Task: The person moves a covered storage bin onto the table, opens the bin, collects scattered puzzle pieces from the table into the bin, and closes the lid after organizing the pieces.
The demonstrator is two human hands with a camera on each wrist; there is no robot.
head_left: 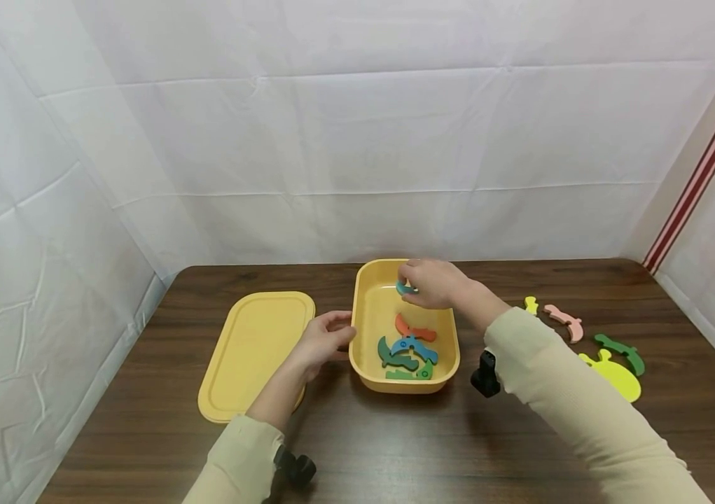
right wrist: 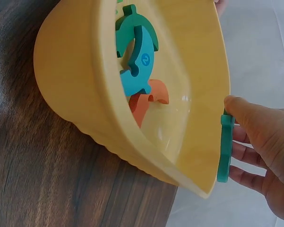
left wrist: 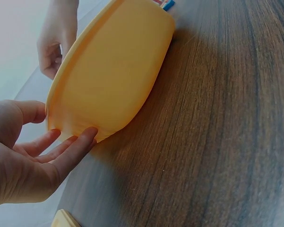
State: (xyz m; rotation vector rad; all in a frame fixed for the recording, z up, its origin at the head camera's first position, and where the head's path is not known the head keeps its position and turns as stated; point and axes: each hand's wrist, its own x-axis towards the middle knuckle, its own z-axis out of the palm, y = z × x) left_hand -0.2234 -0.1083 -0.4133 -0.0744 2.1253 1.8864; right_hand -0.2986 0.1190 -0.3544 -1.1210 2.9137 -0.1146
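Observation:
My right hand pinches a small teal puzzle piece between thumb and fingers, over the far end of the yellow plastic box. In the right wrist view the piece stands beside the box's rim. Inside the box lie an orange piece, a blue piece with a number mark, a dark green piece and a lighter green piece. My left hand touches the box's left side. Its fingers rest fairly straight against the outer wall, and the thumb meets the rim.
A yellow lid lies flat left of the box. To the right, partly behind the right sleeve, are a small yellow piece, a pink piece, a green piece and a bright yellow piece. White sheeting hangs behind the brown table.

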